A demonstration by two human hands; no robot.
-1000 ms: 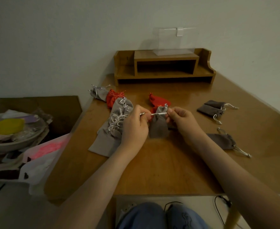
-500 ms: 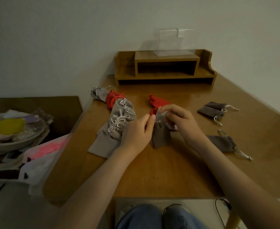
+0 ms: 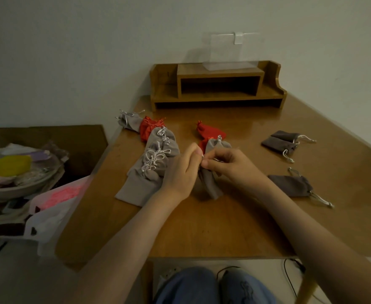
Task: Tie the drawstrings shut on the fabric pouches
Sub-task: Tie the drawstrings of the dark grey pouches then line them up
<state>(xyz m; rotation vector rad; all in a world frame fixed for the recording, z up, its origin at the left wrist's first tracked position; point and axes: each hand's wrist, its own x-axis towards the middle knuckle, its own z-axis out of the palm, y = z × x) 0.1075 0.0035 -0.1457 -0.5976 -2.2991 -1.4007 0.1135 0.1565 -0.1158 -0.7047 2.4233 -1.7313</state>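
A grey fabric pouch [image 3: 210, 183] stands on the wooden table [image 3: 224, 227] between my hands. My left hand [image 3: 181, 172] and my right hand [image 3: 230, 166] meet fingertip to fingertip at its neck, each pinching its pale drawstring. Left of them lies a pile of grey pouches [image 3: 156, 163] with tied white cords, plus a red pouch [image 3: 148, 128]. Behind my hands lies another red pouch [image 3: 210, 133]. To the right lie two dark grey pouches [image 3: 283, 142] and a third dark grey pouch [image 3: 292, 185], their cords loose.
A wooden desk organiser [image 3: 217, 84] stands at the table's far edge against the wall, a clear plastic holder [image 3: 230, 53] on top. Left of the table sit a bowl of clutter [image 3: 15, 172] and plastic bags [image 3: 53, 207]. My knees [image 3: 213, 286] show below the front edge.
The taut cord stretched between my hands a second ago is gone. Both hands have come together at the pouch's neck, and the pouch has tilted and shifted slightly.
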